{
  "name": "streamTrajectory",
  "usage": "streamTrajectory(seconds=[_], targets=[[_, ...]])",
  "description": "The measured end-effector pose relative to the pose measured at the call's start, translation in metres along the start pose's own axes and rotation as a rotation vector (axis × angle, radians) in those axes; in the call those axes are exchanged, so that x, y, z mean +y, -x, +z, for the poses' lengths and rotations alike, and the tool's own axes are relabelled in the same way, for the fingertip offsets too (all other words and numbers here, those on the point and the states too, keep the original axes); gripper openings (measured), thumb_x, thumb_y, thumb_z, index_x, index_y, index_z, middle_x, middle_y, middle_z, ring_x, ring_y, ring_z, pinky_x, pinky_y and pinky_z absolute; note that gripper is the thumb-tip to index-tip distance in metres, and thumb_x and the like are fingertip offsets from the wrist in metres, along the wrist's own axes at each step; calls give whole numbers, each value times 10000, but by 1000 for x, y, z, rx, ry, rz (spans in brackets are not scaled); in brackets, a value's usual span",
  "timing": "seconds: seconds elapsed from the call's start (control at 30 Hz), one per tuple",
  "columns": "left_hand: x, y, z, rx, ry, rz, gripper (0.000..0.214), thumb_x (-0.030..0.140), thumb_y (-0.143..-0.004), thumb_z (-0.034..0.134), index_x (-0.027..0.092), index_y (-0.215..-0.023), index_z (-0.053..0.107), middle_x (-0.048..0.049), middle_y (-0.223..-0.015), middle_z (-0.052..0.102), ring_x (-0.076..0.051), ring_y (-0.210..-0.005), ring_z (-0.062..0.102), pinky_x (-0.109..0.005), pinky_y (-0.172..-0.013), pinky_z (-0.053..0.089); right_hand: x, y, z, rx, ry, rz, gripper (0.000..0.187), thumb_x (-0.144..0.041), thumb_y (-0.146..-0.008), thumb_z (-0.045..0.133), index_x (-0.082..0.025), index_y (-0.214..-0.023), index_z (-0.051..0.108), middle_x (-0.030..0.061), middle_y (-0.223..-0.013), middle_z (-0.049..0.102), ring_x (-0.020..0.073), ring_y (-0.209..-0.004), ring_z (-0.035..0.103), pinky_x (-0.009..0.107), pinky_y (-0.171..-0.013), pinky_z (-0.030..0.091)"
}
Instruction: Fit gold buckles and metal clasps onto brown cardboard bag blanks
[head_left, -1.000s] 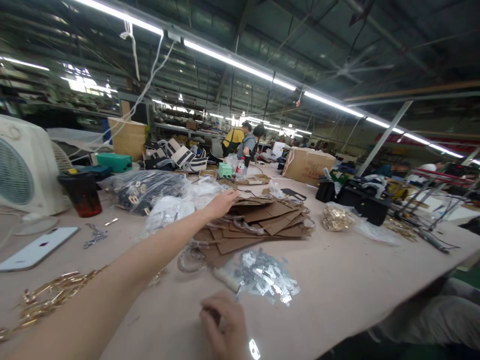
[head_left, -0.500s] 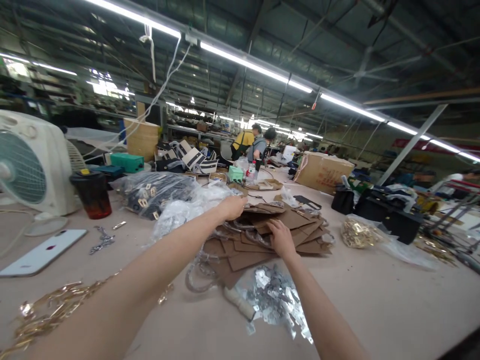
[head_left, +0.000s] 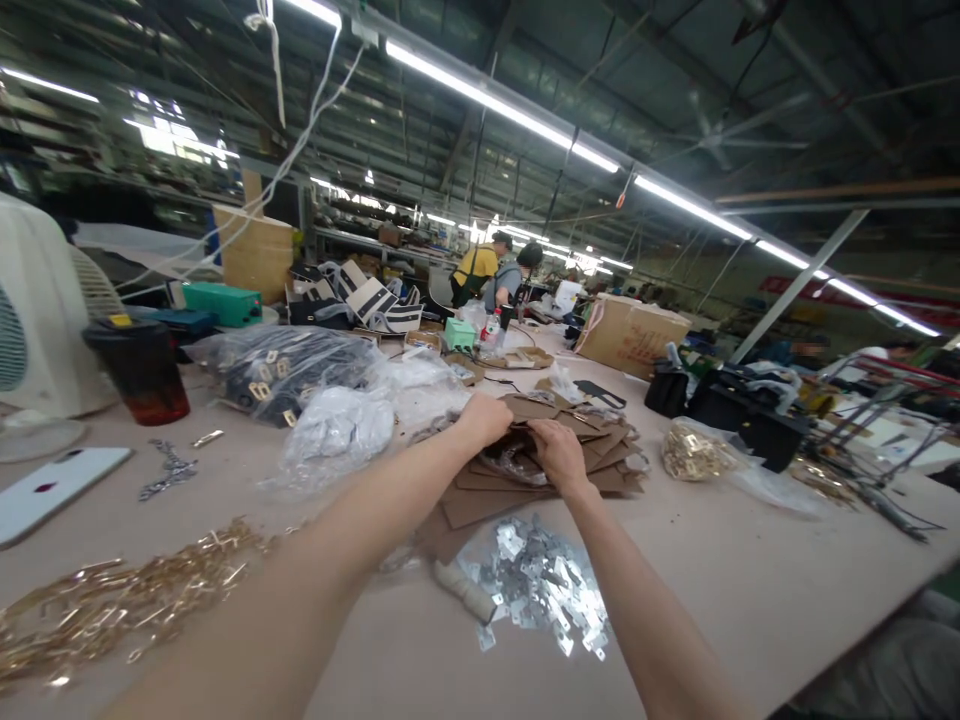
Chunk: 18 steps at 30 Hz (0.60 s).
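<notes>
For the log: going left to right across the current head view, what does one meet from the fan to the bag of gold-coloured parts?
White fan, dark cup, clear bag of dark pieces, left hand, right hand, bag of gold-coloured parts.

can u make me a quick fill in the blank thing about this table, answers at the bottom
1. The left hand and right hand are both at the stack of ____ sheets.
2. The phone lies toward the ____ edge of the picture.
3. The small metal plates just in front of the stack are ____ in colour.
4. The cup stands beside a white ____.

Missing words: brown; left; silver; fan.
</notes>
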<state>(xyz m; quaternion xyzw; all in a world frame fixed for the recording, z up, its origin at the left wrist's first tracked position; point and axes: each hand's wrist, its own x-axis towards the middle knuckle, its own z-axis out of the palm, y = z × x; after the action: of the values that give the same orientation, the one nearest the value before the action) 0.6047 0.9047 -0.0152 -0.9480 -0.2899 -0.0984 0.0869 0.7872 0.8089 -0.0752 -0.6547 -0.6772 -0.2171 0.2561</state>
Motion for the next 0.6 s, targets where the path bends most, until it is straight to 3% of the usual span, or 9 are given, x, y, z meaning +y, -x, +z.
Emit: streamTrajectory(seconds=[0.07, 0.13, 0.23, 0.3, 0.43, 0.6], targets=[[-4, -5, -1, 3, -5, -16, 313, 366, -990, 557, 166, -1016, 797, -190, -1030, 781, -333, -998, 743, -410, -840, 551, -2, 12, -6, 93, -66, 36, 282, -328, -1063, 478, -240, -1198, 709, 102, -1185, 745, 245, -1124, 665, 369, -978, 488], [-13, -7, -5, 11, -14, -36, 361, 404, -1003, 526, 167, -1026, 798, -195, -1051, 781, -337, -1005, 742, -408, -836, 549, -3, 28, -8, 75, -146, 15, 294, -405, -1024, 570, -242, -1236, 694, 112, -1185, 727, 259, -1138, 656, 380, -988, 502], [-26, -6, -13, 2, -26, -43, 412, 477, -1005, 505, 185, -1056, 792, -192, -1088, 778, -336, -1002, 738, -400, -824, 546, -2, 51, 0, -197, -178, -105, 266, -410, -929, 722, -264, -1151, 738, 78, -1069, 746, 254, -1019, 692, 359, -896, 531], [-29, -4, -17, -20, -32, -10, 391, 486, -996, 519, 209, -1060, 788, -169, -1105, 780, -316, -995, 738, -376, -816, 543, 0, 57, 8, -281, -172, -117, 161, -339, -941, 708, -256, -1068, 760, 61, -986, 754, 231, -932, 707, 337, -848, 532], [-19, -1, -17, -73, -29, 129, 289, 480, -915, 636, 273, -1055, 781, -106, -1131, 784, -290, -1023, 730, -349, -828, 540, 0, 35, 12, -196, -168, -73, 210, -286, -1023, 574, -230, -1138, 740, 84, -1037, 745, 221, -965, 699, 321, -857, 522], [0, -12, -10, -53, -3, 171, 503, 586, -794, 750, 194, -1109, 766, -199, -1063, 778, -362, -984, 732, -434, -859, 542, -12, -1, -5, -109, -91, -108, 230, -262, -1026, 541, -245, -1127, 747, 82, -1051, 736, 236, -1004, 673, 336, -895, 505]])
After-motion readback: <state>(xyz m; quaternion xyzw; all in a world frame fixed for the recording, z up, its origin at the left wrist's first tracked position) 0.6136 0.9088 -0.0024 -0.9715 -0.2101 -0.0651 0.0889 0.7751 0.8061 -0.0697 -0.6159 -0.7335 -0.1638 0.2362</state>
